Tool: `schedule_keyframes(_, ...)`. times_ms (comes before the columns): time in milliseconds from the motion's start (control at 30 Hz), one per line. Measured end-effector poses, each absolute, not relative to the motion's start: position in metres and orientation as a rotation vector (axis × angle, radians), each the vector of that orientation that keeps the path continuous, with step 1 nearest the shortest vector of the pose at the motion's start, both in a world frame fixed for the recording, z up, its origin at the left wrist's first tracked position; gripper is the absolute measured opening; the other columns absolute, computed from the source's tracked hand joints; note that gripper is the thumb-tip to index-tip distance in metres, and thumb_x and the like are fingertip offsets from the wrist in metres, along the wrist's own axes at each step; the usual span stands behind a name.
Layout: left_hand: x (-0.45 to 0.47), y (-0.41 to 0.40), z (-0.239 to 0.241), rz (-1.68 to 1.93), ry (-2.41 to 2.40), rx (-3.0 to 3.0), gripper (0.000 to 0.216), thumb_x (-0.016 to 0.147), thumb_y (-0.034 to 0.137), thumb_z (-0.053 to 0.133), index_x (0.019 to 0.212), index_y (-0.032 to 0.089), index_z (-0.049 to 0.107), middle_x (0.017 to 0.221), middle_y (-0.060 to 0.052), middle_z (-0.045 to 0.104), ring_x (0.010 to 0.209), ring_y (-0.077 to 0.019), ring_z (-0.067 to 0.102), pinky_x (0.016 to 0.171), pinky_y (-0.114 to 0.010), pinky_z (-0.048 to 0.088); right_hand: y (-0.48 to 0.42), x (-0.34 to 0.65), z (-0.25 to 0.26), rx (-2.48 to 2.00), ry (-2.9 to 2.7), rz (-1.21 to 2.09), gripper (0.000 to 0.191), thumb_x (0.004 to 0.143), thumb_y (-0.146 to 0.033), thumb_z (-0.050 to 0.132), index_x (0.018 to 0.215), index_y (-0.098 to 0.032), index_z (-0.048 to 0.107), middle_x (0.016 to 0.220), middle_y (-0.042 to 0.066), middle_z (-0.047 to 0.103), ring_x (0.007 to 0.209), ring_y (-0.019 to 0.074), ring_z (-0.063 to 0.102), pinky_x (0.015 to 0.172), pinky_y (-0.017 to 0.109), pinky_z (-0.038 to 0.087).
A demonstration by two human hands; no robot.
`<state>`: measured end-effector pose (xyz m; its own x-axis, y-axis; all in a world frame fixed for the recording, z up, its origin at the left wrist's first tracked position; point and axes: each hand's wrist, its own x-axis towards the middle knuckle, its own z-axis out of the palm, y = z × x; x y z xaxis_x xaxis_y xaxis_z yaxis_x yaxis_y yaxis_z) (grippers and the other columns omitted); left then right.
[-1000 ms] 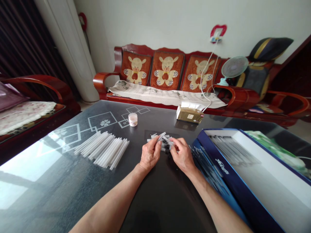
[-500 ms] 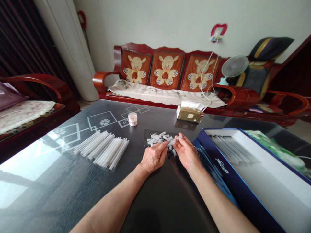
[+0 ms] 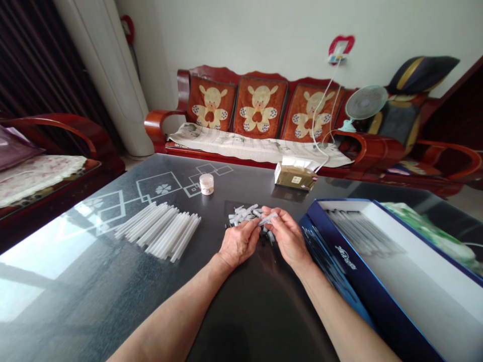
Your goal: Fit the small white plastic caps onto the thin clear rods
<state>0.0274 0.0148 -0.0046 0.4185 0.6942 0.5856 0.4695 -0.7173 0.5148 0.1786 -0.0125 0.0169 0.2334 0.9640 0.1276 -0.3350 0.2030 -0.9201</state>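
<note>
Over the middle of the dark table, my left hand (image 3: 238, 243) pinches one end of a small pale, translucent pen cap (image 3: 267, 218). On the cap's other end are the thumb and fingers of my right hand (image 3: 289, 235). Just behind and under the hands lies a loose pile of similar pen caps (image 3: 243, 213), whitish with some black pieces among them; my left hand hides part of it. To the left, long whitish pen barrels (image 3: 160, 229) lie side by side in a row.
A blue box (image 3: 362, 266) with a white inside stands at right, several clear pens (image 3: 358, 231) in it. Thin dark pen refills (image 3: 326, 256) lie along its left side. Farther back are a small lidded jar (image 3: 207, 184) and a tissue pack (image 3: 295, 176).
The fingers of my right hand have curled in and moved slightly left around the pale pen cap, which has turned a little. My left hand stays in place.
</note>
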Motion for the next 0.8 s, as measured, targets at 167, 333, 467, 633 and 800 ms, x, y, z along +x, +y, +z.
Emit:
schedule_keyframes(167, 0.028, 0.015, -0.005, 1.234, 0.993, 2.379, 0.034, 0.098, 0.034, 0.038, 0.120, 0.018, 0.058, 0.097, -0.007, 0.071, 0.084, -0.0183, 0.069, 0.077, -0.029, 0.056, -0.014, 0.178, 0.020, -0.928, -0.912, 1.082, 0.032, 0.080, -0.041, 0.070, 0.106, -0.025, 0.062, 0.100, 0.004, 0.074, 0.103, 0.0216, 0.066, 0.095, 0.039, 0.047)
schedule_keyframes(333, 0.028, 0.014, -0.002, 1.201, 1.046, 2.418, 0.030, 0.099, 0.033, 0.037, 0.107, 0.019, 0.062, 0.087, -0.006, 0.070, 0.077, -0.0168, 0.068, 0.070, -0.026, 0.054, -0.013, 0.175, 0.016, -0.970, -0.904, 1.049, 0.037, 0.078, -0.046, 0.071, 0.105, -0.021, 0.066, 0.099, 0.007, 0.075, 0.105, 0.0241, 0.066, 0.100, 0.042, 0.046)
schedule_keyframes(467, 0.028, 0.011, -0.001, 1.187, 1.167, 2.504, 0.027, 0.098, 0.033, 0.041, 0.095, 0.019, 0.064, 0.077, -0.004, 0.067, 0.067, -0.0150, 0.065, 0.059, -0.022, 0.048, -0.012, 0.168, 0.012, -0.974, -0.787, 1.072, 0.038, 0.073, -0.046, 0.075, 0.100, -0.020, 0.068, 0.095, 0.007, 0.076, 0.102, 0.0246, 0.068, 0.100, 0.043, 0.047)
schedule_keyframes(633, 0.027, 0.010, -0.001, 1.193, 1.269, 2.641, 0.024, 0.097, 0.032, 0.044, 0.093, 0.019, 0.064, 0.070, -0.003, 0.065, 0.059, -0.0136, 0.063, 0.049, -0.019, 0.039, -0.013, 0.161, 0.012, -0.989, -0.686, 1.085, 0.042, 0.066, -0.045, 0.080, 0.097, -0.019, 0.069, 0.094, 0.008, 0.076, 0.100, 0.0248, 0.069, 0.100, 0.043, 0.048)
schedule_keyframes(800, 0.028, 0.010, -0.001, 1.215, 1.293, 2.702, 0.024, 0.097, 0.032, 0.044, 0.096, 0.019, 0.064, 0.067, -0.003, 0.064, 0.059, -0.0133, 0.063, 0.049, -0.020, 0.038, -0.014, 0.159, 0.012, -1.005, -0.640, 1.102, 0.045, 0.063, -0.045, 0.082, 0.097, -0.019, 0.068, 0.096, 0.009, 0.076, 0.101, 0.0261, 0.069, 0.094, 0.041, 0.052)
